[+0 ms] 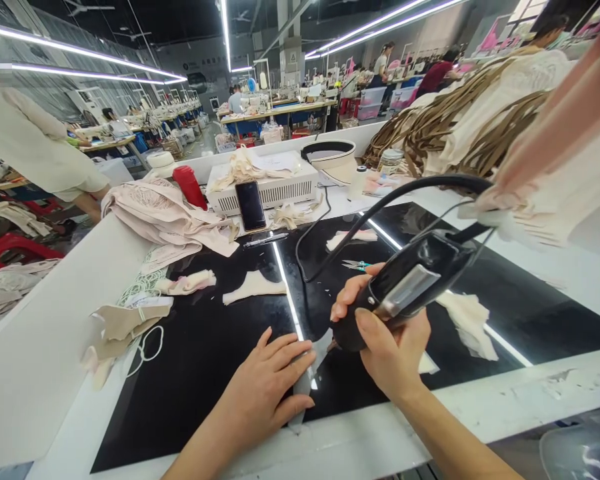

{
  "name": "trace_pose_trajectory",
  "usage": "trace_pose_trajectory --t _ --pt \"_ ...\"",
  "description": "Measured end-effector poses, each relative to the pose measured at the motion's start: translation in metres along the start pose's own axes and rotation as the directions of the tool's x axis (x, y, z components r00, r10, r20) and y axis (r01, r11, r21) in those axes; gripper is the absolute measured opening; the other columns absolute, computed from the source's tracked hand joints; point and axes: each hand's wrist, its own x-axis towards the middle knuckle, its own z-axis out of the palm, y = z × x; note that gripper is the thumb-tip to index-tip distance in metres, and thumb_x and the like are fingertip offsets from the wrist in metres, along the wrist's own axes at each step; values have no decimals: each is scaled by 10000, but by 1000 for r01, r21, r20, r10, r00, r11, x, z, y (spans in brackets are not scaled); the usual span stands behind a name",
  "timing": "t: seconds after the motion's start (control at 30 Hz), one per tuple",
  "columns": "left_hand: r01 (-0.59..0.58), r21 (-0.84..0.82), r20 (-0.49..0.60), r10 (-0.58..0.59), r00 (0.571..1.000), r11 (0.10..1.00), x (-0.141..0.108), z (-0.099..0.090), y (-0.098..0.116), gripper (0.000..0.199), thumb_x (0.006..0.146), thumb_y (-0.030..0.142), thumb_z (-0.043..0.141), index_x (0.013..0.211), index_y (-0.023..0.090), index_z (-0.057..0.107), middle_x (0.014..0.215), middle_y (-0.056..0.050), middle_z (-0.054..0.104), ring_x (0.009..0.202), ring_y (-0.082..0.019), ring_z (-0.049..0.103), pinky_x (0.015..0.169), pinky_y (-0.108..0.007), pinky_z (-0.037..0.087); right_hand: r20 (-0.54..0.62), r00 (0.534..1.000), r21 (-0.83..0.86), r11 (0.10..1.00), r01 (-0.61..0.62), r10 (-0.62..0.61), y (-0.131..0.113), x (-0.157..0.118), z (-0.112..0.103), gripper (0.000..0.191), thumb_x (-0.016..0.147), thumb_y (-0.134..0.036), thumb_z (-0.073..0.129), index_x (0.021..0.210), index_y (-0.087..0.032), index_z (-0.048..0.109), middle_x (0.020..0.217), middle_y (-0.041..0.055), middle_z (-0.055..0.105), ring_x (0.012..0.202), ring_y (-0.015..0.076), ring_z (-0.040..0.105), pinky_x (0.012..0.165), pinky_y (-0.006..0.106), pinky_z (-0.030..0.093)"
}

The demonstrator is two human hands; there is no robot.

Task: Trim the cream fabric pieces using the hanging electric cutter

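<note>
On the mat [195,353], the flat left hand [273,373] seemingly steadies a translucent piece [323,347]; the right hand [394,350] grips a tool [405,287], next needing careful aim.

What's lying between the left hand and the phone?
In the head view, a cream fabric piece lies nearer the left hand, and a pen lies nearer the phone.

There's one handheld tool [405,290], one phone [251,207] — and one red bottle [189,187].
</note>
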Motion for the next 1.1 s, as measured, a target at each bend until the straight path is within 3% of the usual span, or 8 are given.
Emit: trace_pose_trajectory --t 0.67,0.93,1.1 --pt "0 -6 30 0 1000 1000 1 -4 0 537 1024 399 596 1525 267 456 1550 -59 531 1458 -306 457 1221 -638 311 -86 996 -57 998 25 -30 1 14 -9 360 877 -305 762 1174 -282 560 876 -31 638 655 145 628 615 314 556" --pt "9 -11 52 -8 999 1000 1 -4 2 548 1030 402 587 1538 266 434 1564 -65 512 1468 -316 443 1219 -657 297 -60 998 -72 997 15 -19 7 14 -10 352 890 -301 761 1177 -283 557 882 -34 652 657 139 631 625 314 550" --pt "26 -27 -13 -26 1000 999 0 -2 -1 498 1046 389 556 1518 264 455 1553 -71 525 1462 -290 458 1225 -625 316 -60 998 -61 998 13 -17 5 15 -10 338 886 -304 769 1155 -273 567 885 -33 656 656 135 636 623 308 555"
